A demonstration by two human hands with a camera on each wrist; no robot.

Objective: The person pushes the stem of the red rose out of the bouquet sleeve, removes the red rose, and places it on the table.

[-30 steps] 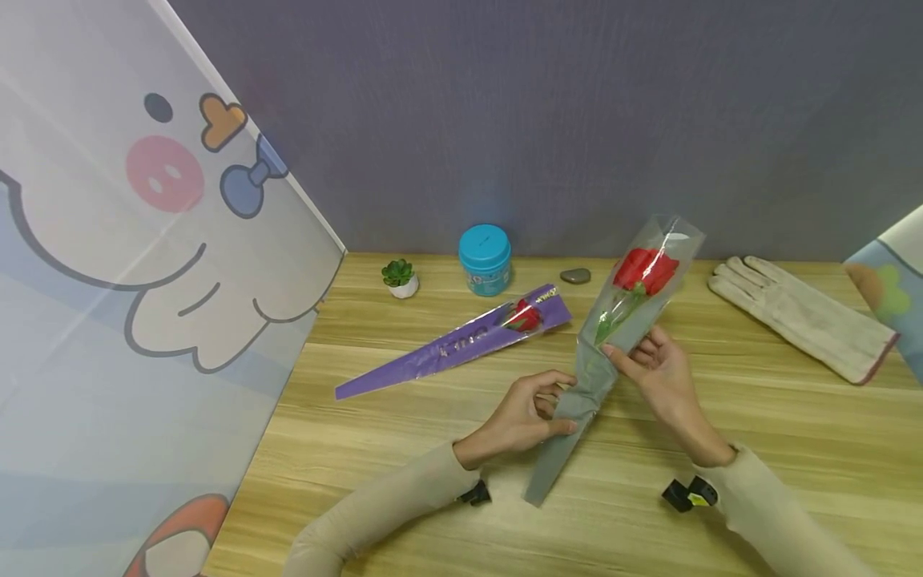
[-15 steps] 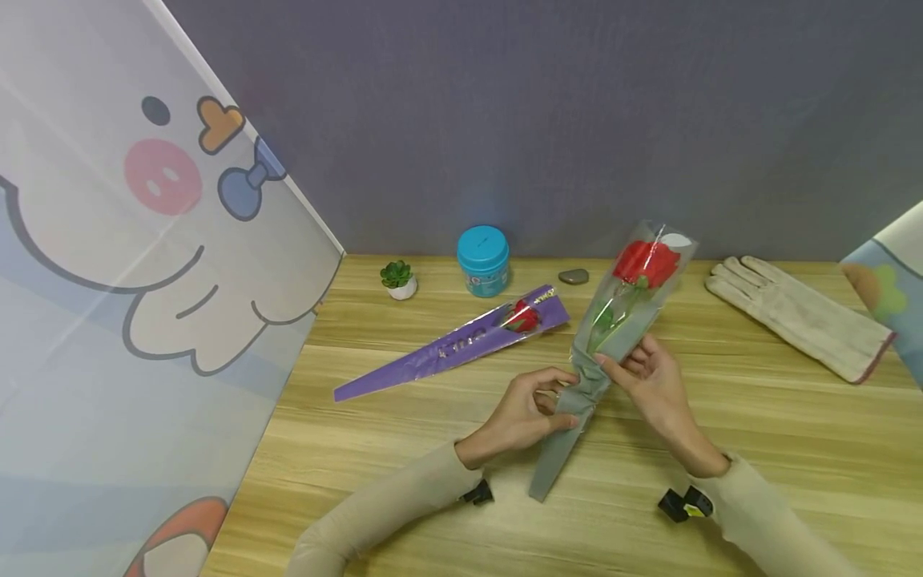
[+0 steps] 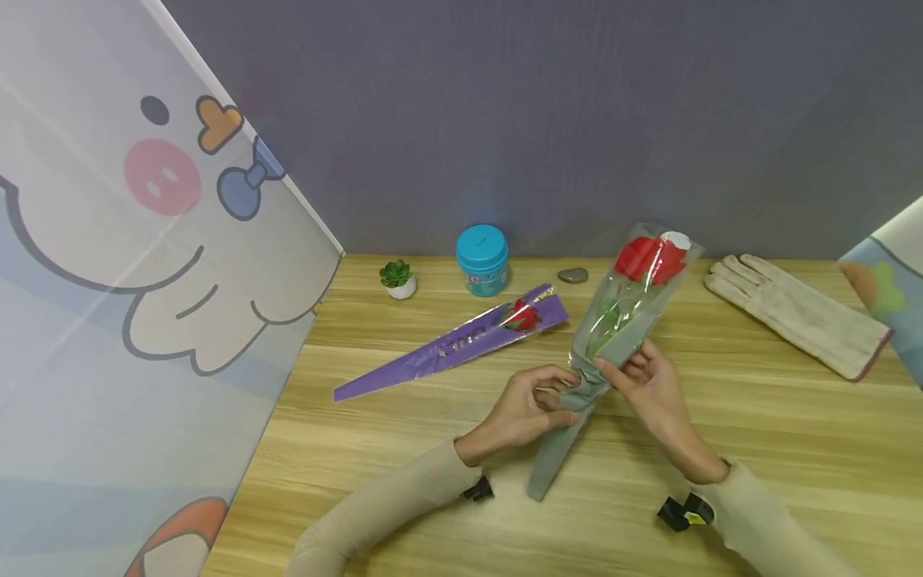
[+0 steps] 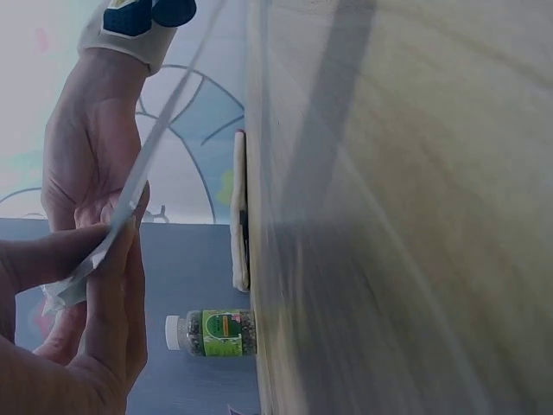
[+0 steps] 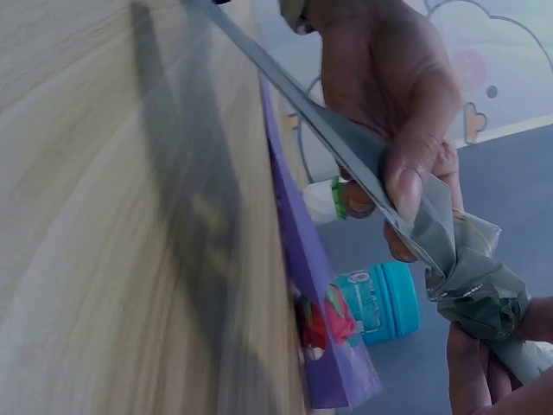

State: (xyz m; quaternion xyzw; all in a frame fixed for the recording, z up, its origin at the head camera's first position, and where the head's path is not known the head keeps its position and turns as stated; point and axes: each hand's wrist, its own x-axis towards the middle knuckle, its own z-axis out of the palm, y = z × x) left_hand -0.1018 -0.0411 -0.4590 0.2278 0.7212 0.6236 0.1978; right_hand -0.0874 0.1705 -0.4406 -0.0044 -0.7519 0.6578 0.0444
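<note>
A red rose (image 3: pixel 651 261) in a clear and grey wrapper (image 3: pixel 554 455) is held up at a slant over the table. My left hand (image 3: pixel 521 407) pinches the lower part of the wrapper between thumb and fingers. Just above, my right hand (image 3: pixel 649 389) pinches it where the grey sheet is bunched and creased. The right wrist view shows that crumpled grey part (image 5: pixel 475 285) between both hands. Behind them lies a second rose (image 3: pixel 521 316) in a purple wrapper (image 3: pixel 433 361), flat on the table and touched by neither hand.
At the back stand a small potted succulent (image 3: pixel 398 279) and a blue-lidded jar (image 3: pixel 482 260), with a grey stone (image 3: pixel 573 276) nearby. A pale work glove (image 3: pixel 800 316) lies at the right. A white-capped bottle with a green label (image 4: pixel 222 333) stands behind the held rose.
My right hand has shifted slightly down and towards my left hand. The grey wrapper has become more bunched between them, and the clear top of the wrapper has come down a little.
</note>
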